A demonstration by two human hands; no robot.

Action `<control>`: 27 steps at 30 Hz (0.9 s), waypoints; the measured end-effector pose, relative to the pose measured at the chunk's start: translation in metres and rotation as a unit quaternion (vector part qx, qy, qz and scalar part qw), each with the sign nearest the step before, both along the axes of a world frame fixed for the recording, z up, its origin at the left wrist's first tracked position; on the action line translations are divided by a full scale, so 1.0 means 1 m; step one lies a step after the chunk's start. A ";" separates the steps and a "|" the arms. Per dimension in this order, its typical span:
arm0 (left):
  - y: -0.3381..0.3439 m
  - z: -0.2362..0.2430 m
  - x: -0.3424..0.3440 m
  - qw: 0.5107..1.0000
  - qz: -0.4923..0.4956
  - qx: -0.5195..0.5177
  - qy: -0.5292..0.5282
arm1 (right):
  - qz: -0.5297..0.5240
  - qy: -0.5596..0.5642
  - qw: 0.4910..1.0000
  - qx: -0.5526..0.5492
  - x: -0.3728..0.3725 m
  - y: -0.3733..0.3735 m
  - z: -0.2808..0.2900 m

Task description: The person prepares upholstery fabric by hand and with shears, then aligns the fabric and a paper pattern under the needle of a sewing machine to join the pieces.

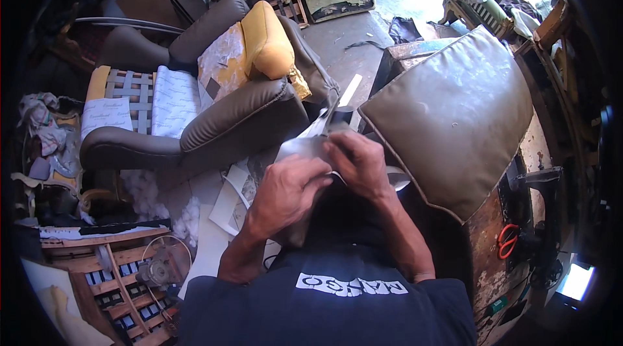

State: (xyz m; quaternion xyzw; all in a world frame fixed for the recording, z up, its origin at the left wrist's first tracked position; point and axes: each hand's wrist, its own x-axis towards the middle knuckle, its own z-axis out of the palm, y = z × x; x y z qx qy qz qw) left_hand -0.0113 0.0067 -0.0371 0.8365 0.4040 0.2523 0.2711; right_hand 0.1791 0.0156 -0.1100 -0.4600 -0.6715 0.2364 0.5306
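Both hands are at work in the middle here, close together just in front of the dark shirt, and between them is a pale, thin piece of material, blurred toward its far end. The left hand has its fingers curled in, thumb close to the forefinger, gripping the near edge; the right hand, just beside it and slightly farther off, is bunched tight with its fingertips pinched on the same piece (what exactly the stuff is, I can't tell). Over to the far left sits a brown armchair, its seat showing grey webbing and a white printed sheet, with a yellow padded part rising at the back. To the right, a big brown cushion with a piped edge lies slanted across a worn bench, and near its right side there's a pair of orange-handled scissors. Down on the near left, a slatted wooden frame, and white stuffing lies beyond it.
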 end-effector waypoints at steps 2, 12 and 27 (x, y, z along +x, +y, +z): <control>0.003 -0.005 0.003 1.000 0.008 0.012 0.009 | 0.037 0.026 0.999 -0.011 0.004 -0.009 0.000; 0.007 -0.002 0.005 0.986 0.095 -0.131 -0.040 | 0.104 -0.081 0.991 -0.029 0.025 -0.017 0.019; 0.012 -0.022 -0.006 0.990 0.088 -0.075 -0.082 | 0.135 -0.163 0.977 -0.008 0.025 -0.018 0.026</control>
